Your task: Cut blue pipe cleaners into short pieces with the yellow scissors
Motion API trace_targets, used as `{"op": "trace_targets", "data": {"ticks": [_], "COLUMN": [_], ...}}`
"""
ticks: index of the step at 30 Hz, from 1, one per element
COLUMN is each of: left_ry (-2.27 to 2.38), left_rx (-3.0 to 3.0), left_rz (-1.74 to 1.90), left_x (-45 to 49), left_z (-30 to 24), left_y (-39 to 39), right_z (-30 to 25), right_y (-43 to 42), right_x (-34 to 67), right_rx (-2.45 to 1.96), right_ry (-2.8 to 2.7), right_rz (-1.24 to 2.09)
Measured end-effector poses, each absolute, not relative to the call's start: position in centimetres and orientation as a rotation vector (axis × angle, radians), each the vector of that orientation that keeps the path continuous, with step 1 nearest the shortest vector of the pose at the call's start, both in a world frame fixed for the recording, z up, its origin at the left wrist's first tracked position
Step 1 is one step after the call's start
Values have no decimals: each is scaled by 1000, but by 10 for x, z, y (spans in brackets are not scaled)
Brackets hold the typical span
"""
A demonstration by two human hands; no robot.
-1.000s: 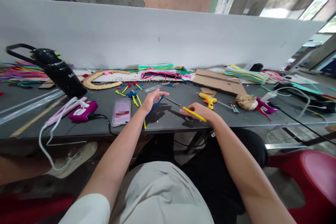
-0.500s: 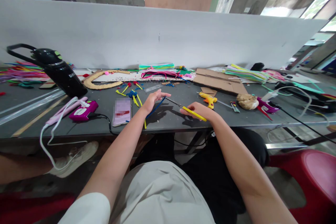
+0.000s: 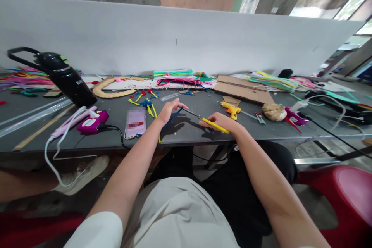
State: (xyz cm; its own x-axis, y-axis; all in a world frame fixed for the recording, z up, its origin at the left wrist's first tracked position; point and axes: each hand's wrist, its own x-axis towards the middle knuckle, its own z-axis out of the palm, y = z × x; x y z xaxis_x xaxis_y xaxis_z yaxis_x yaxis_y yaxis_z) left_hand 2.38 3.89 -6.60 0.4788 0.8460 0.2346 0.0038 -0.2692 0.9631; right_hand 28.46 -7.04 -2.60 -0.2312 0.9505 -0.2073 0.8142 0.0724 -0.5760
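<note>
My left hand (image 3: 171,111) is closed on a blue pipe cleaner (image 3: 172,118), pinched near its upper end. The pipe cleaner slants down and passes behind my left wrist. Yellow-handled scissors (image 3: 215,125) are gripped in my right hand (image 3: 216,118). Their metal blades point left and reach the end of the pipe cleaner at my left fingertips; whether they touch it I cannot tell. Beside my left forearm lie a phone (image 3: 135,123) with a partly blurred screen and a blue-and-yellow pipe-cleaner figure (image 3: 148,104).
A yellow glue gun (image 3: 231,110), cardboard (image 3: 244,90) and a brownish-white lump (image 3: 273,112) lie to the right. On the left stand a black bottle (image 3: 68,81) and a purple powered device (image 3: 93,122) with cables. Pipe-cleaner bundles (image 3: 273,81) line the white partition (image 3: 174,42).
Both hands keep nearly the same position and grip. The lower end of the blue pipe cleaner has shifted slightly left over the phone's edge.
</note>
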Motion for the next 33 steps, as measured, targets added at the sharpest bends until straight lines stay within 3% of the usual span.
{"op": "trace_targets", "data": {"ticks": [33], "left_ry": [800], "left_rx": [1681], "left_rz": [922], "left_x": [25], "left_z": [-62], "left_y": [34], "right_z": [-30], "right_y": [-63], "right_x": [281], "right_rx": [-1797], "right_ry": [-2193], "right_rz": [703]}}
